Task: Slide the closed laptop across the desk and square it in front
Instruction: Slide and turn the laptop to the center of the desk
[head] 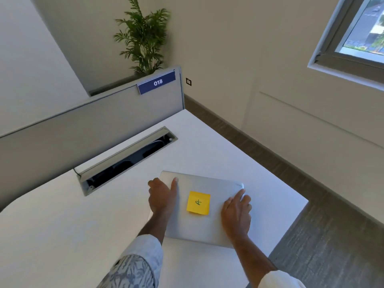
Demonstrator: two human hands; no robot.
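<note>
A closed silver laptop [199,224] lies flat on the white desk [62,225], near the desk's right edge, turned at a slight angle. A yellow sticky note [198,203] with a handwritten mark sits on its lid. My left hand [163,196] grips the laptop's left edge, thumb on the lid and fingers down the side. My right hand [236,215] rests on the lid's right part, fingers reaching the far right corner.
An open cable tray slot [126,161] is cut into the desk behind the laptop. A grey partition [83,125] with a blue "018" sign [156,82] closes the desk's far side. The desk's right edge [291,221] drops to grey carpet. A plant [143,36] stands behind the partition.
</note>
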